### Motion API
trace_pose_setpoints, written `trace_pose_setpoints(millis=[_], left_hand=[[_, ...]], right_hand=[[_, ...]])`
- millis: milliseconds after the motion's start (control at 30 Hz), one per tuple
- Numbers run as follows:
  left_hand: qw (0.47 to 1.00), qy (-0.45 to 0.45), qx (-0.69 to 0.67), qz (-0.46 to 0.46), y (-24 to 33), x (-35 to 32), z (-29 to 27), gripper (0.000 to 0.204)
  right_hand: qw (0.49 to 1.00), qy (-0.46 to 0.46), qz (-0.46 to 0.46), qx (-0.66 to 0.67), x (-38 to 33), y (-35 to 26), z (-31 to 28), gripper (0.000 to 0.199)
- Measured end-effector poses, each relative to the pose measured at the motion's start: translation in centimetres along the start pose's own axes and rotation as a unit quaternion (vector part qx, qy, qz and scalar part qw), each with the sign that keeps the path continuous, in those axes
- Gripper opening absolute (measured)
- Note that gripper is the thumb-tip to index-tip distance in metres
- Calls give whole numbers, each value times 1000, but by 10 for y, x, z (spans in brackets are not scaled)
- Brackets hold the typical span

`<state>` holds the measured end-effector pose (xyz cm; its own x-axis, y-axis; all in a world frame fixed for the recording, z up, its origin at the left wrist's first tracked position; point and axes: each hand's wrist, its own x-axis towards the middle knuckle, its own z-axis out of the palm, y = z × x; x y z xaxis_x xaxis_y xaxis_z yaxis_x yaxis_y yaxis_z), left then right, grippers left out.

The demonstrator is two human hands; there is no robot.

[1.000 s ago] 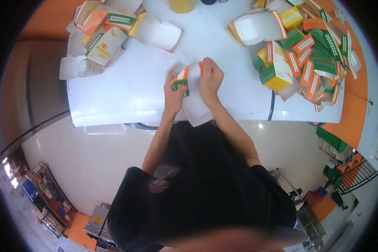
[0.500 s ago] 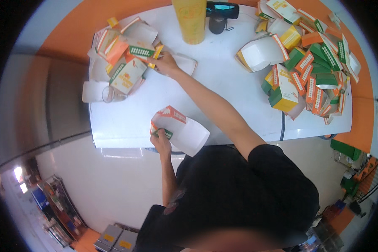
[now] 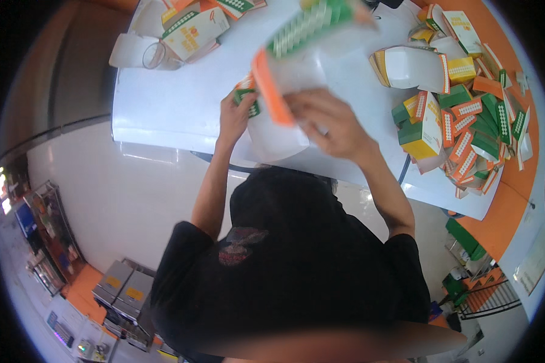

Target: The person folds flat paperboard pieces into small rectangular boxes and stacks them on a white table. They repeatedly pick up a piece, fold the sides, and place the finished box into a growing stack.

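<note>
My right hand grips a white, orange and green flat carton blank, lifted above the white table and blurred by motion. Just left of it, my left hand pinches the green-and-orange edge of a second white carton piece that lies at the table's near edge. The lifted blank partly covers the piece under it.
A heap of green, orange and yellow folded cartons fills the table's right side, with an open white carton beside it. More cartons and a clear cup lie at the far left. Orange floor surrounds the table.
My right hand came back from the far-left pile carrying a carton blank and now holds it over the piece in my left hand. The view has tilted closer to the table.
</note>
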<state>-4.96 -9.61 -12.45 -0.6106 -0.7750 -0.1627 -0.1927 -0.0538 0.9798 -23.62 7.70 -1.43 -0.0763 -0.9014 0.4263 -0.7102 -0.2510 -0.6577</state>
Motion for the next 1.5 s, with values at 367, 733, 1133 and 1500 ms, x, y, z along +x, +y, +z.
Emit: trace_pose_setpoints(millis=[367,733,1133,1500], left_hand=[[984,-175,-7,20,-1,13,27,50],[972,-152,-66,167,-7,-21,32,114],[966,-121,-196,114,-4,-22,61,89],[980,15,40,196,38,-40,79,27]], right_hand=[[958,-252,81,-111,-84,-5,55,27],[967,-222,126,-13,-97,12,59,43],[880,241,195,360,-42,71,66,78],[826,454,309,127,-17,54,114,41]])
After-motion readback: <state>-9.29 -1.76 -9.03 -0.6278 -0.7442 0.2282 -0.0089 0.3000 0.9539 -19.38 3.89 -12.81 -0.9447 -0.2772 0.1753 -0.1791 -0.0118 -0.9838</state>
